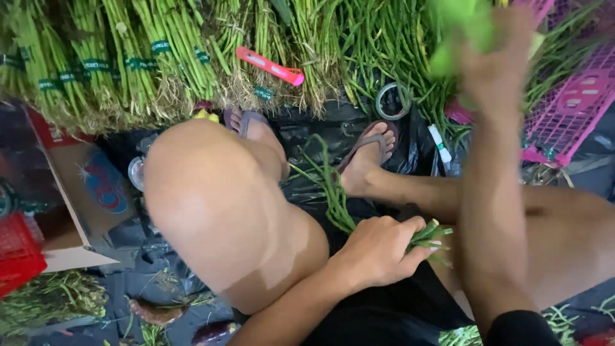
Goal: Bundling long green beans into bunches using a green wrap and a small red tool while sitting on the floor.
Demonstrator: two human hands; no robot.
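A big row of tied green stalk bundles (128, 64) fills the top of the frame, with a pink crate (570, 109) at the upper right, a cardboard box (77, 192) and a red basket (16, 253) at the left. In the lower middle, the left hand (378, 250) is closed tight around a small bunch of green stalks (333, 192) that pokes up between the knees. The right hand (496, 70) is blurry at the upper right, so I cannot tell how it grips the green stuff (458, 29) there, and a tape roll (392, 101) and a small pink knife (269, 66) lie among the bundles

Black sheet (307, 138), probably plastic, under bean bundles (128, 57).
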